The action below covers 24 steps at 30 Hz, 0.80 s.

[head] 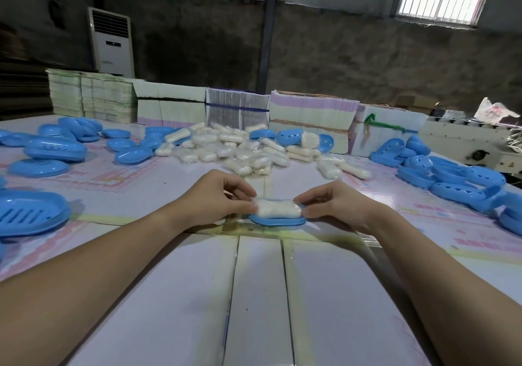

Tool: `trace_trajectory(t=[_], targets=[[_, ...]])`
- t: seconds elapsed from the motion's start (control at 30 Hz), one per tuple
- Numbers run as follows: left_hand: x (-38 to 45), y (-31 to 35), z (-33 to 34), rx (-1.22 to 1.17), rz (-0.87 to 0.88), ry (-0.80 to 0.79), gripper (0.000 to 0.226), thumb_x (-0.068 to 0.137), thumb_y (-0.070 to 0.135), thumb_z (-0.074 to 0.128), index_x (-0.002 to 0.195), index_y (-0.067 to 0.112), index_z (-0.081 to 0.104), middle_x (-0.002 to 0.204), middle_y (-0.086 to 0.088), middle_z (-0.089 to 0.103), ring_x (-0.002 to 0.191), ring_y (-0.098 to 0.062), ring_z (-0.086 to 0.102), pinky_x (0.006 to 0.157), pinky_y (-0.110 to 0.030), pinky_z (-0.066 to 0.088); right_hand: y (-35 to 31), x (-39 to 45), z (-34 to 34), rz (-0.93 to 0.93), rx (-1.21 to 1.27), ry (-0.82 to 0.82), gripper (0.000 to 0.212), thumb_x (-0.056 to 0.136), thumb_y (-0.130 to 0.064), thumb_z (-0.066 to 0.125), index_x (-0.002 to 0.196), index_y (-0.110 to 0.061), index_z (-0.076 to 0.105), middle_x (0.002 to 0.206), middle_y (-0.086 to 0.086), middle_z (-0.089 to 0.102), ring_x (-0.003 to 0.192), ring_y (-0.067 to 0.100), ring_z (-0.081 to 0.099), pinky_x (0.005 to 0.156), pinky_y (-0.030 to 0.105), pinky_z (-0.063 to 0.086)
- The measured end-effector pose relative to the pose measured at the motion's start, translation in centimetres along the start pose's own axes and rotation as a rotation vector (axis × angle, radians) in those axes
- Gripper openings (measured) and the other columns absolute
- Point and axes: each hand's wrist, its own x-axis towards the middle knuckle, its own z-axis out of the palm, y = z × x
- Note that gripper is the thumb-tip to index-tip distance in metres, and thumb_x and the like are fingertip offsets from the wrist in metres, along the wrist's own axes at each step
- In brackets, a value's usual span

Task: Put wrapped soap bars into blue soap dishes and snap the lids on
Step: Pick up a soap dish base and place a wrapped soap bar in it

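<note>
Left hand: fingers curled round the left end of the soap bar, pinching the wrapper there.
Right hand: fingers pinching the right end of the same bar, beside the dish rim.
Soap bar: one wrapped white bar, lying lengthwise in the dish at the middle of the surface, just ahead of both hands.
Dish: blue oval base, open; its near rim shows under the bar. No lid on it.
Step in hand: judged to be seating the bar in the base; whether it sits fully down cannot be told, as it stands proud of the rim.
Still to do on this unit: fetch a lid and snap it on. Neither hand holds a lid.
Soap pile: many wrapped bars heaped at the far middle of the surface, well apart from the hands; much stock remains.
Right heap: blue perforated pieces stacked at the right; which are lids and which are bases cannot be told.
Left group: blue shells scattered far left, some looking closed; whether they hold soap cannot be told.
Slotted tray: a blue piece with slots at the near left edge, open and without soap.
Far dishes: open blue pieces with a bar resting against them, no lid.
Progress overall: judged early to middling; one unit half done, most soap unpacked.
Backdrop: stacked cartons along the far edge of the surface.
</note>
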Motion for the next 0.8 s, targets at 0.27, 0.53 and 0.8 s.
trace_trajectory(t=[0.27,0.53,0.8], targets=[[-0.03,0.31,0.87,0.049,-0.019,-0.026,0.017,0.077,0.025,0.086,0.090,0.028,0.077,0.081,0.010,0.075,0.080,-0.008,0.070,0.076,-0.023,0.058,-0.05,-0.19,-0.12,0.016,0.029,-0.024,0.025,0.084,-0.001,0.073,0.102,-0.018,0.076,0.096,0.001,0.077,0.084,0.010,0.072,0.072,0.014,0.053],[-0.26,0.49,0.59,0.130,-0.035,-0.132,0.033,0.064,0.066,0.076,0.088,0.042,0.077,0.089,0.016,0.073,0.082,-0.015,0.068,0.080,-0.037,0.057,-0.03,-0.16,-0.13,0.024,0.037,-0.025,0.025,0.084,-0.001,0.073,0.104,-0.017,0.076,0.094,-0.001,0.077,0.085,0.010,0.072,0.072,0.014,0.054],[0.49,0.08,1.00,0.070,-0.039,-0.076,0.006,0.082,0.027,0.081,0.079,0.031,0.078,0.097,0.010,0.070,0.091,-0.011,0.067,0.084,-0.029,0.057,-0.19,-0.15,-0.10,0.056,0.073,-0.015,0.026,0.085,-0.002,0.073,0.108,-0.013,0.074,0.090,0.000,0.077,0.078,0.008,0.072,0.071,0.012,0.053]])
